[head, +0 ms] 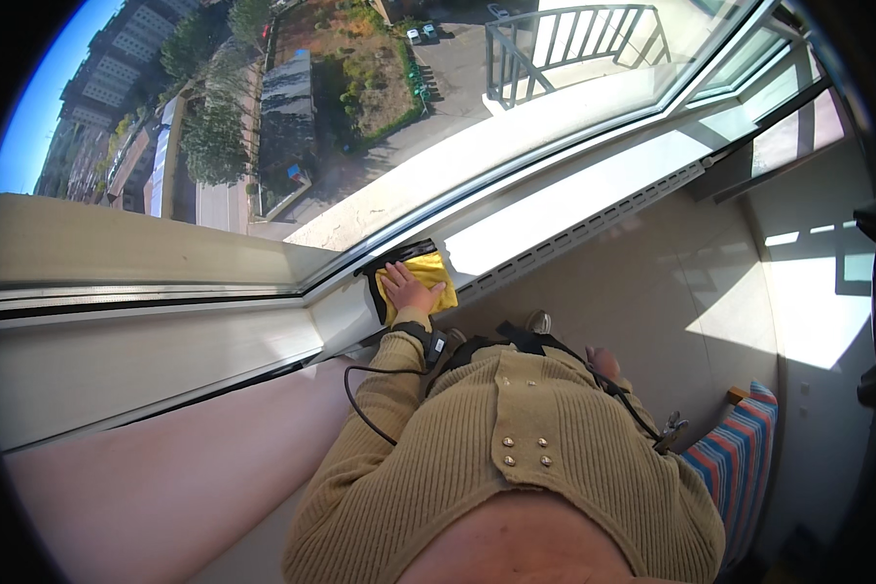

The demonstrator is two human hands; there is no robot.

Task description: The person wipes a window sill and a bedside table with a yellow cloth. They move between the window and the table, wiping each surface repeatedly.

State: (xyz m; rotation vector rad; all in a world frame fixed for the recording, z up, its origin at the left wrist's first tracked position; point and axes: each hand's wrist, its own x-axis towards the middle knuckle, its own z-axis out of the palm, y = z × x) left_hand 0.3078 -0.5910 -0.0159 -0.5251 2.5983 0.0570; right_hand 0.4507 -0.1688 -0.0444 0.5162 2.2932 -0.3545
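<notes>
My left hand (409, 290) lies flat with its fingers spread on a yellow cloth with a black edge (438, 271). Under the cloth is the white windowsill (365, 296), near the corner where two window panes meet. A black strap with a small device (432, 343) is around my left wrist, and a black cable runs from it. My right hand (603, 362) hangs low at my right side, over the floor; its fingers are partly hidden, and nothing can be made out in it.
A slotted vent strip (591, 230) runs along the sill's inner edge. Glass panes rise beyond the sill, with a metal railing (577, 55) outside. At right stands a seat with a striped cover (737, 456). My shoe (539, 322) shows on the tiled floor (628, 292).
</notes>
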